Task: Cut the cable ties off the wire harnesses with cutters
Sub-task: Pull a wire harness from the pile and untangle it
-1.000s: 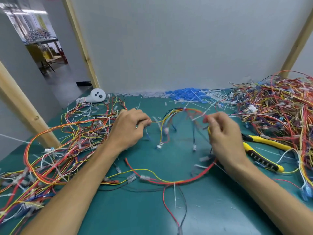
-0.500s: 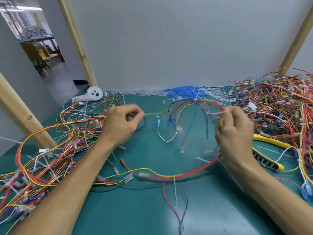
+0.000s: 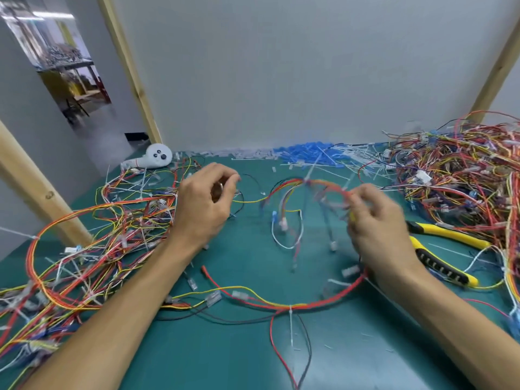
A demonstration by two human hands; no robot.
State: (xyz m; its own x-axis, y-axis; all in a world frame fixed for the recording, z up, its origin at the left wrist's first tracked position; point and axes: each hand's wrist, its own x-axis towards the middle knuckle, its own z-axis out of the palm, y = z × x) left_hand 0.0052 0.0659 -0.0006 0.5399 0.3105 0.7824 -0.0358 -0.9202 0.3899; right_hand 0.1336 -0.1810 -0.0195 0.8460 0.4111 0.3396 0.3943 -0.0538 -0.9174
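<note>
1. While both hands are busy with one harness, the green-matted table carries two larger stocks: a high heap of multicoloured harnesses at its far right corner, and a flatter tangle of harnesses along its left edge.
2. Between these, at the table's middle, is the red, yellow and orange wire harness now being worked. Its near part lies on the mat as a wide loop. Its far part is lifted in an arch that runs left to right between the hands.
3. The yellow-and-black-handled cutters lie on the mat toward the right edge, just beside the right wrist, with the handles splayed to the right. Neither hand touches them, and the right hand is the nearer.
4. The left hand is raised at the arch's left end. Its fingers are curled, and thumb and forefinger pinch a yellow lead of the wire harness.
5. The right hand is at the arch's right end. Its fingers are bent onto the red leads and appear to pinch them, but blur hides the exact contact.
6. A white plastic cable tie is cinched on the loop's near side, with its tail pointing at the near edge. Cutting it would probably require the right hand to release the leads and reach right for the cutters.
</note>
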